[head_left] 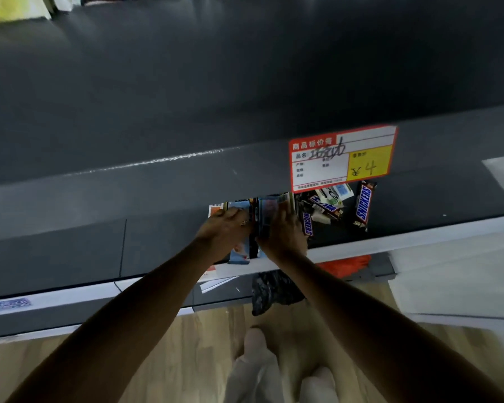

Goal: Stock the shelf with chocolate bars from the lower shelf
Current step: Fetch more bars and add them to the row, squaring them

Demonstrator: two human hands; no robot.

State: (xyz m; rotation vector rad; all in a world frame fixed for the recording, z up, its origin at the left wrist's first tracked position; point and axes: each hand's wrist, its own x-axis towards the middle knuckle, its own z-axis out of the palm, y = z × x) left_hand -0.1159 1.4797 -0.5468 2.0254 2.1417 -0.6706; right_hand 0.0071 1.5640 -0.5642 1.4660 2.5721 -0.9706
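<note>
The chocolate packs (261, 216) stand on edge in a short row on the lower shelf (419, 205), tucked just under the front lip of the upper shelf (186, 97), and both hands close on that row from either side. The left hand (226, 231) sits at the row's left end, its fingers (235, 213) curled over the top edge of a pale blue pack; a ring shows on one of them. The right hand (285, 235) is at the row's right end, its fingers (284, 212) lying close together against the outer face of the last pack; whether they hook round it or only press, I cannot tell. The packs fill the gap between the two hands and touch both.

Just right of the right hand lies a loose heap of Snickers bars (364, 203), one upright against the dark shelf, others crossed and tilted.

The tops of the packs run under the upper shelf's lip and under a red and yellow price tag (342, 158), so their far ends are hidden. Motion blur smears the wrappers; their print cannot be read. Both thumbs are out of sight behind the wrists and packs. Below, a wooden floor (172, 344) shows, with the person's legs cut off at the bottom edge
</note>
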